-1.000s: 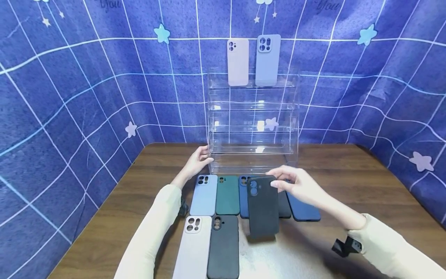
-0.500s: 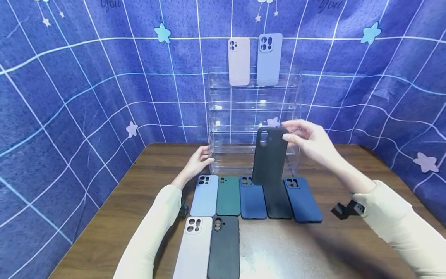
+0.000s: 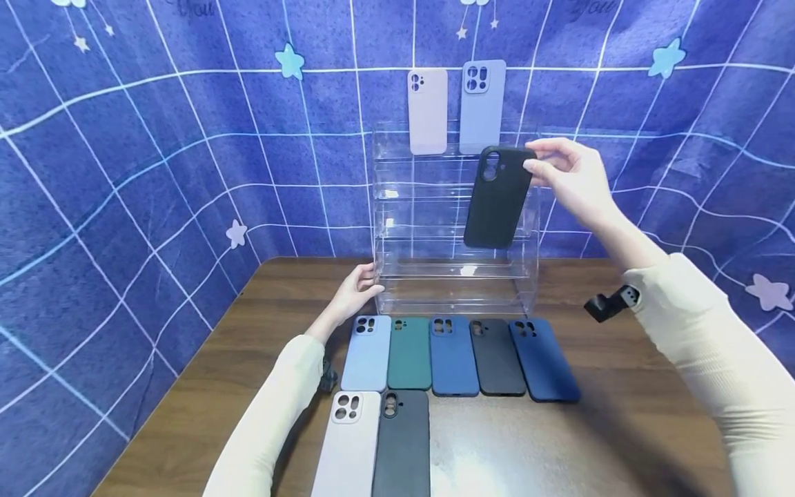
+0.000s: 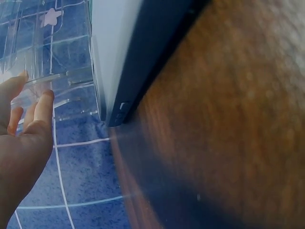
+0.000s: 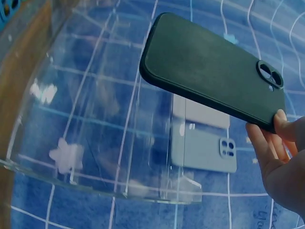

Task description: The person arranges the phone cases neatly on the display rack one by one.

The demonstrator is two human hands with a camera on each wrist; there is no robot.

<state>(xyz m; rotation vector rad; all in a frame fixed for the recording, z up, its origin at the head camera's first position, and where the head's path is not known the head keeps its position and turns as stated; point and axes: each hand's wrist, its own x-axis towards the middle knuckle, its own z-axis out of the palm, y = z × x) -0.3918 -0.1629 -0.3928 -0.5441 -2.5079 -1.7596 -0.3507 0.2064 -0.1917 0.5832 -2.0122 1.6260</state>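
My right hand [image 3: 576, 178] pinches a black phone case [image 3: 499, 200] by its upper right corner, thumb in front. The case hangs slightly tilted before the upper tiers of a clear acrylic display rack [image 3: 456, 268]; in the right wrist view its back and oval camera cutout show. At the rack's lower left side, my left hand [image 3: 355, 293] grips the edge between thumb and fingers, as the left wrist view also shows. On the top tier stand a pale pink phone case [image 3: 428, 114] and a light blue phone case [image 3: 482, 110], both upright.
In front of the rack, a row of cases lies flat: light blue [image 3: 366, 355], green [image 3: 410, 355], blue [image 3: 455, 359], black [image 3: 499, 362] and dark blue [image 3: 548, 362]. Nearer are a whitish case [image 3: 348, 449] and another black case [image 3: 402, 449]. A blue curtain [image 3: 298, 152] hangs behind the wooden table [image 3: 205, 386].
My right hand has lifted the black phone case from above the row of cases up to the rack's upper tiers, moving slightly right. The left hand has stayed at the rack's side.
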